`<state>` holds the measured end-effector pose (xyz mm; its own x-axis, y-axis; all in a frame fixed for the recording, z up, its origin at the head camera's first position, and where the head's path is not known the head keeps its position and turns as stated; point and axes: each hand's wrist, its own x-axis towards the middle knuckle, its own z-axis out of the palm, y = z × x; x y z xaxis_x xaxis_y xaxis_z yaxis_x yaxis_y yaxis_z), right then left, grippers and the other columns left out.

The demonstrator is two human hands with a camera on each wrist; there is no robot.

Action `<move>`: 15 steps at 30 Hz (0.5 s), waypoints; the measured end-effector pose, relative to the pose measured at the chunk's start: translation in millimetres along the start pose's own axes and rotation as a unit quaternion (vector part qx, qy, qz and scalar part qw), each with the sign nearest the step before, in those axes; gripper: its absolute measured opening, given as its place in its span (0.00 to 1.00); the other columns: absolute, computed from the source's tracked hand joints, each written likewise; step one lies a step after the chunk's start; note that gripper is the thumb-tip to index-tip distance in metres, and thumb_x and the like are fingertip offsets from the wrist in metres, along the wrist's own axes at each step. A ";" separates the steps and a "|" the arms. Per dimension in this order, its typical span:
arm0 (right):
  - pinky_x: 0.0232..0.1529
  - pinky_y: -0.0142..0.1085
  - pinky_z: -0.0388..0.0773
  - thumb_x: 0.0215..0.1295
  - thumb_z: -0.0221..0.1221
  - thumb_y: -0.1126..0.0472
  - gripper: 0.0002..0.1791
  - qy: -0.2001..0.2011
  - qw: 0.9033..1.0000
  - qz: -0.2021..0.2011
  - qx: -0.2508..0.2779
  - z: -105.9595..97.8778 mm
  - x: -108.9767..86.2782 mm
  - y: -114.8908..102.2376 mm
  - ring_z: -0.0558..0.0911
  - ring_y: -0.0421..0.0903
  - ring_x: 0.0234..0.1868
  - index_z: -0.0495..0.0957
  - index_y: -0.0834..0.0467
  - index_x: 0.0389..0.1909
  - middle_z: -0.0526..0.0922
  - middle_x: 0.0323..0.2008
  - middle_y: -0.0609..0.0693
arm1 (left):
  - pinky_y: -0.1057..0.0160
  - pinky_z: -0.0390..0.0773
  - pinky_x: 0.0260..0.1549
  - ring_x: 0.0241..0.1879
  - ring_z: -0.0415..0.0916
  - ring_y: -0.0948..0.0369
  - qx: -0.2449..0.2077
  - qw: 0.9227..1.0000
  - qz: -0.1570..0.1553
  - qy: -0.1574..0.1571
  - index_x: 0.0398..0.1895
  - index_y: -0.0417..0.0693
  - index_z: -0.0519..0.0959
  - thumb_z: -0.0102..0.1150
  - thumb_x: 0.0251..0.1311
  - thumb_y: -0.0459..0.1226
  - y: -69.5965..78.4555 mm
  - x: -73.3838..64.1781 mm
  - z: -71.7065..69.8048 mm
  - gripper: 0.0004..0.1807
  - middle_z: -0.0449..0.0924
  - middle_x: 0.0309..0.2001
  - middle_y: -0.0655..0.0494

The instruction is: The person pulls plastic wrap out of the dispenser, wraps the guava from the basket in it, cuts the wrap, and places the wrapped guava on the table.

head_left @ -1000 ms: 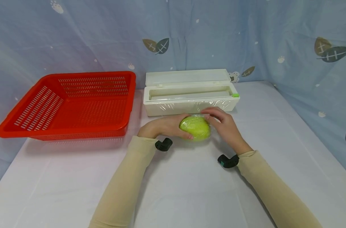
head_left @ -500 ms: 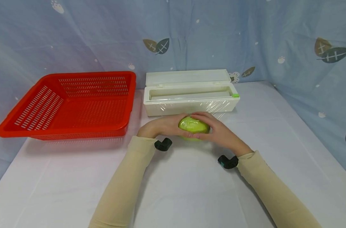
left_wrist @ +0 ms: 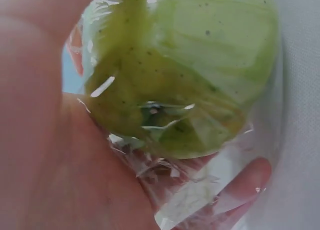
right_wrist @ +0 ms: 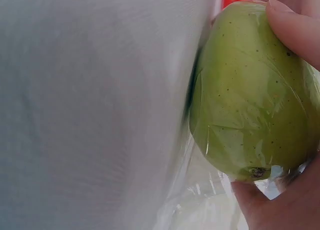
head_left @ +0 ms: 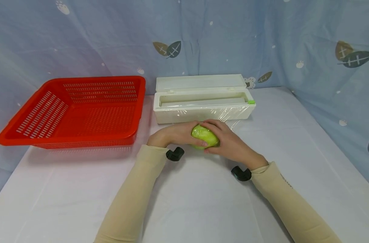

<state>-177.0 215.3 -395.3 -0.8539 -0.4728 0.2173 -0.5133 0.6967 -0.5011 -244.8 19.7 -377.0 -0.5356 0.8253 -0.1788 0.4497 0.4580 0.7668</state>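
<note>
A green mango (head_left: 203,136) wrapped in clear cling film sits between both hands just above the white table (head_left: 202,206), in front of the film dispenser. My left hand (head_left: 176,134) grips it from the left, thumb across its near side. My right hand (head_left: 225,140) wraps over its right side and top, fingers curled round it. In the left wrist view the mango (left_wrist: 185,75) fills the frame, with crumpled film (left_wrist: 200,190) bunched under it. The right wrist view shows the mango (right_wrist: 255,95) with a fingertip (right_wrist: 295,25) pressing its top.
An open white cling film dispenser (head_left: 202,99) lies behind the hands, film draped over its front edge. A red perforated basket (head_left: 75,111) stands at the left. A blue patterned cloth (head_left: 263,40) hangs behind and to the right.
My right hand has slid from the mango's far right side over its top and now covers more of it. The left hand has kept its grip in place.
</note>
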 end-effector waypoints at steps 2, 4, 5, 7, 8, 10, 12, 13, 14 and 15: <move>0.53 0.44 0.63 0.43 0.69 0.50 0.46 0.003 1.000 0.000 0.000 0.0 -0.5 0.4 0.58 0.45 0.60 0.57 0.44 0.65 0.55 0.62 0.44 | 0.66 0.71 0.36 0.37 0.69 0.62 0.041 0.999 -0.017 0.010 0.54 0.50 0.65 0.61 0.45 0.57 0.9 0.2 0.0 0.35 0.69 0.42 0.56; 0.53 0.43 0.63 0.43 0.69 0.50 0.46 0.003 1.000 0.001 0.000 -0.5 -0.9 0.4 0.59 0.45 0.59 0.57 0.43 0.65 0.56 0.62 0.43 | 0.66 0.70 0.36 0.39 0.68 0.62 0.073 0.997 -0.036 0.016 0.57 0.50 0.64 0.60 0.44 0.60 2.3 -0.4 -0.2 0.39 0.65 0.46 0.56; 0.53 0.43 0.63 0.43 0.69 0.50 0.46 0.003 1.000 0.001 0.002 -0.9 -1.1 0.3 0.59 0.45 0.59 0.57 0.43 0.65 0.56 0.62 0.43 | 0.66 0.70 0.37 0.40 0.67 0.62 0.087 0.995 -0.048 0.019 0.59 0.51 0.63 0.59 0.43 0.61 3.3 -1.3 -0.5 0.41 0.63 0.47 0.56; 0.53 0.43 0.64 0.43 0.69 0.49 0.46 0.001 1.000 0.000 0.002 -1.8 -1.3 0.6 0.59 0.45 0.59 0.57 0.42 0.64 0.56 0.62 0.42 | 0.67 0.70 0.38 0.41 0.66 0.62 0.101 0.993 -0.062 0.018 0.61 0.52 0.62 0.58 0.43 0.63 4.8 -2.3 -1.1 0.43 0.61 0.49 0.56; 0.52 0.43 0.64 0.43 0.69 0.49 0.46 -0.001 1.000 0.000 0.003 -2.3 -1.4 0.7 0.59 0.44 0.59 0.57 0.42 0.65 0.56 0.62 0.42 | 0.66 0.70 0.38 0.42 0.66 0.62 0.103 0.992 -0.065 0.017 0.61 0.52 0.61 0.58 0.43 0.63 5.6 -2.8 -1.4 0.43 0.61 0.50 0.56; 0.52 0.44 0.63 0.43 0.69 0.49 0.46 -0.006 1.000 0.001 0.005 -3.4 -1.5 0.9 0.59 0.45 0.59 0.57 0.42 0.64 0.56 0.62 0.42 | 0.67 0.70 0.38 0.42 0.66 0.63 0.106 0.992 -0.062 0.016 0.61 0.52 0.62 0.57 0.43 0.63 7.0 -3.8 -2.2 0.43 0.61 0.49 0.56; 0.52 0.44 0.63 0.42 0.69 0.49 0.46 -0.010 1.000 0.002 0.007 -4.4 -1.7 1.4 0.59 0.45 0.60 0.57 0.42 0.64 0.56 0.63 0.43 | 0.67 0.70 0.38 0.43 0.65 0.63 0.110 0.992 -0.056 0.014 0.60 0.53 0.63 0.57 0.43 0.63 8.8 -5.2 -3.9 0.42 0.63 0.48 0.58; 0.52 0.44 0.63 0.42 0.69 0.49 0.46 -0.011 1.000 0.002 0.008 -4.8 -1.8 1.9 0.59 0.45 0.59 0.57 0.41 0.64 0.56 0.63 0.43 | 0.67 0.69 0.38 0.43 0.64 0.63 0.117 0.992 -0.051 0.015 0.60 0.54 0.64 0.58 0.43 0.63 9.8 -6.2 -5.5 0.41 0.64 0.47 0.58; 0.52 0.44 0.63 0.42 0.69 0.49 0.46 -0.013 1.000 0.004 0.010 -5.3 -1.7 2.7 0.59 0.45 0.59 0.57 0.41 0.64 0.56 0.63 0.42 | 0.67 0.69 0.39 0.44 0.64 0.63 0.129 0.990 -0.045 0.018 0.59 0.54 0.65 0.58 0.43 0.63 11.2 -7.8 -7.2 0.41 0.64 0.47 0.58; 0.52 0.45 0.64 0.42 0.69 0.49 0.46 -0.015 1.000 0.006 0.011 -5.7 -1.6 3.2 0.59 0.45 0.59 0.57 0.41 0.64 0.56 0.63 0.42 | 0.66 0.68 0.41 0.46 0.63 0.62 0.141 0.989 -0.038 0.021 0.58 0.54 0.66 0.58 0.43 0.63 13.2 -9.4 -9.1 0.40 0.65 0.47 0.58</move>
<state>-177.8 221.4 -392.5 -0.8566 -0.4810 0.1868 -0.5014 0.6903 -0.5216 -240.3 15.0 -359.6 -0.6024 0.7731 -0.1987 0.5857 0.5972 0.5479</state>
